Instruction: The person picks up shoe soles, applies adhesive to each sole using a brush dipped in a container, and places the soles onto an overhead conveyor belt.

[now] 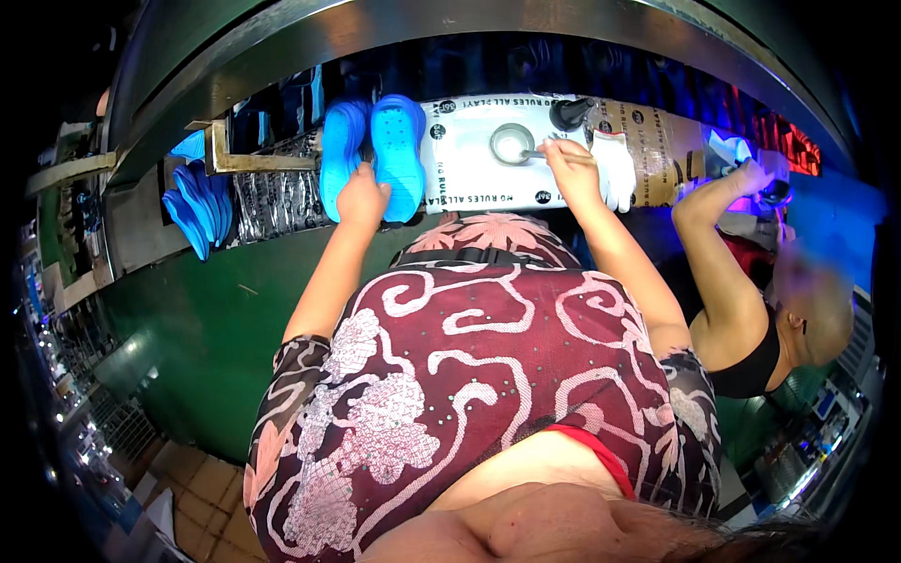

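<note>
Two bright blue foam shoes lie side by side at the left end of the white-covered work surface. The right-hand shoe (398, 155) has small holes toward its far end; the left-hand shoe (340, 159) sits close beside it. My left hand (364, 195) is closed at the near inner edge of the left-hand shoe, its fingertips partly hidden. A thin-handled brush (556, 156) is pinched in my right hand (574, 174). Its tip reaches the right rim of a round bowl (496, 134) holding something whitish.
Behind the bowl stands a dark container (570, 114). A white cloth-like item (614, 169) lies right of my hand. More blue foam pieces (199, 208) hang at the left by a metal bracket (218, 155). A metal beam (375, 33) arches overhead. Another person (727, 272) works close by at right.
</note>
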The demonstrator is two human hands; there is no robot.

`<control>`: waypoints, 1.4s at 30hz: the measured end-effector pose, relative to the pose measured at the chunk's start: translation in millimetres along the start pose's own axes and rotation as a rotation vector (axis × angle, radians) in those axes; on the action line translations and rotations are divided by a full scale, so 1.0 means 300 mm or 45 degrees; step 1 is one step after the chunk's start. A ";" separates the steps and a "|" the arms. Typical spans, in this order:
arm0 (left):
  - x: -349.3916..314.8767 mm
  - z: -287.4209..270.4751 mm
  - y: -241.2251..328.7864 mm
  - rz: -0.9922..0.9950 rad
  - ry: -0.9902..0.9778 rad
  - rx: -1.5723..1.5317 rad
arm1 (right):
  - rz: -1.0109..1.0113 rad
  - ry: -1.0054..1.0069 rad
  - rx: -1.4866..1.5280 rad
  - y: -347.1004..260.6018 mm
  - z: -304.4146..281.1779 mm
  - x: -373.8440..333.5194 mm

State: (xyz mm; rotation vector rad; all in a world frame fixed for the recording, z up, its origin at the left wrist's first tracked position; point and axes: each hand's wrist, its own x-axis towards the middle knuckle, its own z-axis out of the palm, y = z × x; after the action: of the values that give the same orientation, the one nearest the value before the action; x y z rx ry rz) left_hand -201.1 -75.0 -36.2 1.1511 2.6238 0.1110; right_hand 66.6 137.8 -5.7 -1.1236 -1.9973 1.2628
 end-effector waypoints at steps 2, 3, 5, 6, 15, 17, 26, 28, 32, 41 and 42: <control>-0.022 -0.050 0.029 -0.093 -0.098 -0.165 | -0.151 0.037 -0.122 0.034 0.028 0.037; -0.038 -0.060 0.035 -0.098 -0.098 -0.155 | -0.148 0.034 -0.111 0.055 0.048 0.056; -0.061 -0.071 0.040 -0.125 -0.085 -0.493 | -0.171 0.006 -0.158 0.094 0.082 0.081; -0.063 -0.056 0.026 -0.138 -0.081 -0.485 | -0.173 -0.005 -0.147 0.099 0.092 0.089; -0.205 -0.229 0.043 -0.437 -0.614 -2.290 | -0.240 -0.032 -0.208 0.114 0.087 0.087; -0.251 -0.263 0.039 -0.368 -0.566 -2.433 | -0.185 0.011 -0.056 0.106 0.072 0.074; -0.277 -0.295 0.146 0.001 -0.075 -1.851 | -0.125 0.133 -0.072 0.075 0.049 0.043; -0.251 -0.303 0.169 0.018 -0.054 -1.850 | 0.108 0.029 0.122 0.040 0.025 0.036; -0.191 -0.318 0.253 0.215 0.180 -1.726 | 0.238 0.063 0.448 -0.053 -0.042 -0.006; -0.124 -0.378 0.400 0.455 0.386 -1.516 | -0.611 0.003 0.280 -0.437 -0.147 -0.105; -0.120 -0.377 0.409 0.467 0.373 -1.519 | -0.839 -0.009 0.134 -0.455 -0.143 -0.091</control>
State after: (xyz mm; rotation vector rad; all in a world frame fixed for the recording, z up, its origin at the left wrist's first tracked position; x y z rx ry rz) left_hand -122.0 -13.4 102.1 1.0966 1.8330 1.7128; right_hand 63.3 104.5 136.0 -0.3479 -2.0287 0.9951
